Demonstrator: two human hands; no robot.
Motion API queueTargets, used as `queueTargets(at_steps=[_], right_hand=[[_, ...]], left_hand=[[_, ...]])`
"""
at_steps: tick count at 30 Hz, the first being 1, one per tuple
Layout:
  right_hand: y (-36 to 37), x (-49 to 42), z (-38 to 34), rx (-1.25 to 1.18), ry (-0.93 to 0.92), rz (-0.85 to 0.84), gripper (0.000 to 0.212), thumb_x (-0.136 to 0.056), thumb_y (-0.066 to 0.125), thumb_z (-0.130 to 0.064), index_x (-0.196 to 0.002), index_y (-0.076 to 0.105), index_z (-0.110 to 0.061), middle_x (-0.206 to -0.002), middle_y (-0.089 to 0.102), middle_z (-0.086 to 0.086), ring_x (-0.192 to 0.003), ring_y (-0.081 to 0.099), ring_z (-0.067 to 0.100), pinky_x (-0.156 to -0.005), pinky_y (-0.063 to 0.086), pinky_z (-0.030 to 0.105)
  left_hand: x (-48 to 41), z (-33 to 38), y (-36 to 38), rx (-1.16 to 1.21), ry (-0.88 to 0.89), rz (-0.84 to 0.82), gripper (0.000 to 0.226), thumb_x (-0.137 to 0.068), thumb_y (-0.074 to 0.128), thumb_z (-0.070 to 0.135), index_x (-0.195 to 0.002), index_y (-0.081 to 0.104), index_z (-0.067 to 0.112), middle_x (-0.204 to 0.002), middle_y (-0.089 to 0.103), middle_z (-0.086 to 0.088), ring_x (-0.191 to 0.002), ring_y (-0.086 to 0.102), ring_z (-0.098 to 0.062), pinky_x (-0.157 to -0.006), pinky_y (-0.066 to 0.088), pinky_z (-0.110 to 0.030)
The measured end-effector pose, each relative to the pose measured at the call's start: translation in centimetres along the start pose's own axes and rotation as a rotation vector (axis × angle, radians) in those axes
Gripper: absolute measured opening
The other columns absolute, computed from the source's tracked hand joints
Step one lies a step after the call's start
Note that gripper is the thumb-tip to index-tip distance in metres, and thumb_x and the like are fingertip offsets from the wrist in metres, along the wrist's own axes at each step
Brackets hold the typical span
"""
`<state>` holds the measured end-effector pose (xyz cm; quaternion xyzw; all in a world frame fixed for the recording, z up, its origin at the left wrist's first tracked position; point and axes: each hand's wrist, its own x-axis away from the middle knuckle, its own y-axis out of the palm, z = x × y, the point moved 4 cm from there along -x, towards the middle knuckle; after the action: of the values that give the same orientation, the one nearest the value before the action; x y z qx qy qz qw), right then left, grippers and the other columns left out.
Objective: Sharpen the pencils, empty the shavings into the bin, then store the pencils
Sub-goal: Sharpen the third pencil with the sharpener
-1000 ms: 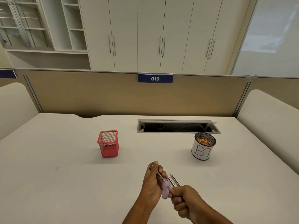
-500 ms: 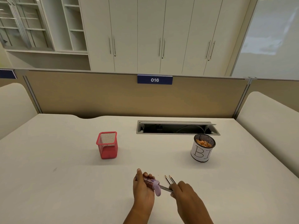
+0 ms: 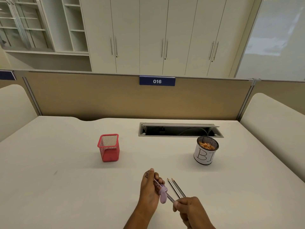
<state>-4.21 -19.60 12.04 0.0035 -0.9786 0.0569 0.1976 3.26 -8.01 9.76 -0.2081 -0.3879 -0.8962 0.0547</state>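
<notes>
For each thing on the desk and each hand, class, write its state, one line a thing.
Left hand: closed around the sharpener.
Sharpener: held, pencil inserted.
Right hand: gripping that pencil.
Two pencils: lying side by side.
Red holder: upright, empty.
Bin: upright, shavings inside.
Cable hatch: open.

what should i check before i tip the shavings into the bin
1. Pencil out of sharpener: not ok, right hand holds it in the mouth.
2. Left hand grip on sharpener: ok.
3. Bin upright, open: ok.
4. Room in bin: ok, shavings sit below the rim.
5. Two pencils on the desk sharpened: ok, tips pointed.
6. Red holder upright for storing: ok.
</notes>
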Motion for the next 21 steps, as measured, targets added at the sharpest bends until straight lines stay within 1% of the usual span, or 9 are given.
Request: queueTargets(at_steps=[2,4,7,11,14,15,16,18,21], right_hand=[[-0.1,0.3,0.2,-0.122,0.164,-0.051,0.039,-0.091,0.05,-0.004,-0.052,0.055,-0.004,-0.032,0.028,-0.003,-0.025,0.02,0.006,-0.031,0.017,0.009],[0.2,0.5,0.0,-0.206,0.32,-0.165,0.035,-0.094,0.045,-0.012,-0.061,0.054,-0.007,-0.037,0.025,-0.005,-0.028,0.018,0.005,-0.03,0.013,0.01],[0.5,0.1,0.3,-0.179,0.346,-0.208,0.034,-0.095,0.044,-0.019,-0.065,0.054,-0.009,-0.038,0.026,-0.006,-0.029,0.019,0.004,-0.03,0.014,0.012],[0.4,-0.5,-0.2,0.351,0.056,-0.016,0.04,-0.097,0.042,-0.029,-0.064,0.061,-0.018,-0.034,0.038,-0.009,-0.034,0.032,0.002,-0.044,0.027,0.016],[0.4,-0.3,-1.3,0.863,-0.273,0.147,0.02,-0.097,0.039,-0.032,-0.102,0.054,-0.02,-0.077,0.059,-0.004,-0.071,0.056,0.013,-0.063,0.031,0.025],[0.6,-0.4,-1.4,1.024,-0.381,0.229,0.017,-0.096,0.039,-0.026,-0.107,0.05,-0.019,-0.088,0.061,0.001,-0.081,0.06,0.019,-0.062,0.029,0.025],[0.9,-0.9,-1.2,1.182,-0.455,0.278,0.01,-0.09,0.044,-0.019,-0.1,0.047,-0.018,-0.084,0.064,0.002,-0.074,0.063,0.02,-0.057,0.026,0.024],[1.2,-1.1,-0.8,1.159,-0.481,0.292,0.012,-0.069,0.045,-0.015,-0.076,0.037,-0.02,-0.053,0.057,-0.001,-0.04,0.054,0.015,-0.044,0.016,0.021],[2.0,-1.7,0.8,1.226,-0.672,0.353,0.017,-0.064,0.029,-0.005,-0.071,0.033,-0.02,-0.044,0.051,-0.002,-0.034,0.045,0.014,-0.033,0.018,0.019]], left_hand=[[-0.1,0.0,0.0,0.003,-0.012,0.001,0.032,-0.098,0.041,0.018,-0.068,0.041,0.007,-0.045,0.046,-0.002,-0.038,0.047,-0.011,-0.043,0.045,-0.021],[-0.2,-0.1,-0.3,0.031,-0.033,0.026,0.035,-0.098,0.041,0.02,-0.065,0.041,0.007,-0.041,0.046,-0.002,-0.035,0.047,-0.011,-0.04,0.044,-0.018],[0.1,-0.2,-0.7,0.071,-0.045,0.069,0.039,-0.099,0.039,0.022,-0.063,0.039,0.007,-0.036,0.045,-0.001,-0.03,0.046,-0.01,-0.039,0.04,-0.017],[-0.1,-0.6,-1.9,0.115,-0.064,0.133,0.036,-0.097,0.043,0.026,-0.068,0.042,0.006,-0.045,0.046,-0.003,-0.033,0.048,-0.011,-0.04,0.042,-0.02],[-0.6,-0.9,-2.8,0.169,-0.043,0.162,0.032,-0.097,0.043,0.027,-0.072,0.043,0.008,-0.043,0.05,-0.001,-0.034,0.05,-0.01,-0.04,0.043,-0.02],[-0.6,-0.9,-3.0,0.184,-0.031,0.168,0.031,-0.097,0.042,0.027,-0.073,0.044,0.008,-0.041,0.051,0.001,-0.034,0.051,-0.01,-0.043,0.044,-0.022],[-0.7,-1.0,-3.0,0.196,-0.018,0.177,0.031,-0.098,0.042,0.027,-0.073,0.043,0.008,-0.04,0.051,0.001,-0.035,0.052,-0.01,-0.047,0.044,-0.025],[-0.6,-1.1,-3.0,0.196,0.006,0.203,0.033,-0.098,0.041,0.027,-0.072,0.043,0.008,-0.049,0.051,-0.003,-0.045,0.052,-0.015,-0.057,0.041,-0.031],[0.1,-1.0,-2.5,0.169,0.032,0.266,0.033,-0.099,0.04,0.026,-0.072,0.042,0.007,-0.066,0.041,-0.008,-0.06,0.042,-0.021,-0.062,0.041,-0.032]])
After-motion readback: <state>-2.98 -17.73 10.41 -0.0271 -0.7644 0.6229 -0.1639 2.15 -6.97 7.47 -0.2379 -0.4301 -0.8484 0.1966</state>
